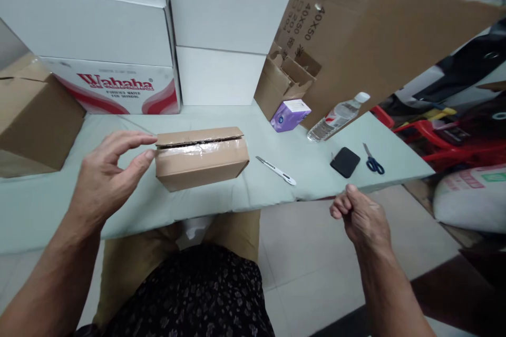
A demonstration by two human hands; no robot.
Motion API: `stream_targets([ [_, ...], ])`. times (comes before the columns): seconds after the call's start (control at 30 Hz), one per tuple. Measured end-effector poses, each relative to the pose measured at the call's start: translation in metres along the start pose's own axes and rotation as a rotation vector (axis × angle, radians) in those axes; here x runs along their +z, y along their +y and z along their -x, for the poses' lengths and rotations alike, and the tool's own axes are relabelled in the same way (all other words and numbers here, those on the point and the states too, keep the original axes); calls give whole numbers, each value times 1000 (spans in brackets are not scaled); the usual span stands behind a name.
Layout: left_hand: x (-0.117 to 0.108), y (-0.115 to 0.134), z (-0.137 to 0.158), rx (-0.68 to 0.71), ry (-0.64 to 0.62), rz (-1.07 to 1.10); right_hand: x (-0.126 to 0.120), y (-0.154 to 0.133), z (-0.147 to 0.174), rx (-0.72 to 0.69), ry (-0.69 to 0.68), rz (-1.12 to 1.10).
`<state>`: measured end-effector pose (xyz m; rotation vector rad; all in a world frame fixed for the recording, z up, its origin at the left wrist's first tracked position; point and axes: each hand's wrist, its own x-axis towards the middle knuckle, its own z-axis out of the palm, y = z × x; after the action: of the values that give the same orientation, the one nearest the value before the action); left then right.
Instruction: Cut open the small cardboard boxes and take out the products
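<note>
A small brown cardboard box [202, 164] sits on the table in front of me, with clear tape along its top and a dark gap at the flap's edge. At its left end is my left hand [106, 171], thumb and forefinger apart; whether they touch the box I cannot tell. My right hand [361, 213] is closed in a fist beyond the table's front edge, and anything inside it is hidden. To the right of the box lies a white utility knife [276, 170].
Toward the right end of the table [130, 205] are a black square object [345, 162], scissors [373, 160], a water bottle [338, 117] and a purple carton [290, 115]. White boxes [114, 87] stack up behind, and a large brown box [37, 116] stands left.
</note>
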<state>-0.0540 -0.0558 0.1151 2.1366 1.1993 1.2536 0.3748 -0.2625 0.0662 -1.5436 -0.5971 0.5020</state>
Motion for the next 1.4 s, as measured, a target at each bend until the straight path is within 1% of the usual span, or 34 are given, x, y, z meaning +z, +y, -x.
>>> stream_targets([
  [0.03, 4, -4, -3, 61, -11, -39, -5, 2, -1, 17, -54, 45],
  [0.07, 7, -8, -5, 98, -20, -72, -11, 5, -1, 44, -137, 106],
  [0.13, 14, -16, -6, 105, -36, -120, -27, 13, -3, 108, -330, 314],
  [0.17, 17, -19, -6, 90, -33, -132, -37, 17, -3, 131, -400, 433],
  [0.2, 20, -22, -4, 71, -23, -134, -46, 21, -5, 130, -425, 552],
  [0.23, 22, -24, -2, 50, -13, -131, -56, 22, -6, 92, -385, 667],
  [0.27, 24, -26, 0, 30, -5, -127, -64, 22, -8, 23, -292, 770],
  [0.33, 28, -27, 4, 6, 9, -118, -76, 14, -13, -148, -27, 911],
  [0.37, 30, -28, 6, -4, 16, -117, -76, 7, -16, -205, 73, 947],
  [0.4, 32, -28, 8, -15, 28, -120, -71, -2, -18, -232, 129, 947],
  [0.43, 35, -29, 10, -29, 48, -127, -61, -11, -19, -237, 125, 907],
  [0.47, 37, -29, 12, -46, 74, -139, -46, -20, -21, -243, 18, 859],
  [0.5, 40, -29, 15, -65, 96, -154, -25, -28, -21, -299, -75, 818],
  [0.53, 43, -30, 18, -80, 112, -170, -1, -35, -22, -344, -190, 792],
  [0.6, 48, -30, 24, -96, 124, -201, 54, -41, -24, -443, -357, 740],
  [0.67, 52, -28, 29, -111, 108, -205, 106, -40, -27, -507, -453, 666],
  [0.7, 53, -27, 30, -121, 101, -192, 128, -37, -29, -527, -485, 641],
  [0.77, 52, -23, 31, -134, 83, -129, 158, -30, -33, -571, -544, 582],
  [0.8, 50, -21, 31, -127, 75, -86, 167, -28, -34, -603, -570, 544],
  [0.87, 46, -19, 30, -82, 60, -16, 171, -27, -33, -673, -621, 454],
  [0.93, 41, -19, 30, -6, 33, 9, 165, -31, -30, -711, -689, 366],
  [1.0, 39, -22, 32, 72, 6, 0, 155, -39, -28, -711, -754, 296],
  [1.03, 38, -24, 33, 103, -4, -5, 151, -44, -27, -711, -765, 295],
  [1.1, 39, -29, 36, 146, -3, -15, 153, -53, -29, -762, -739, 391],
  [1.17, 41, -32, 39, 177, 11, -32, 165, -58, -33, -867, -716, 579],
  [1.23, 43, -34, 41, 214, 25, -42, 185, -60, -39, -964, -769, 750],
  [1.27, 44, -34, 41, 232, 28, -43, 195, -61, -41, -990, -810, 812],
  [1.33, 44, -34, 42, 253, 21, -36, 215, -62, -45, -1004, -865, 899],
  [1.4, 44, -34, 42, 252, -6, -16, 230, -65, -49, -996, -860, 952],
])
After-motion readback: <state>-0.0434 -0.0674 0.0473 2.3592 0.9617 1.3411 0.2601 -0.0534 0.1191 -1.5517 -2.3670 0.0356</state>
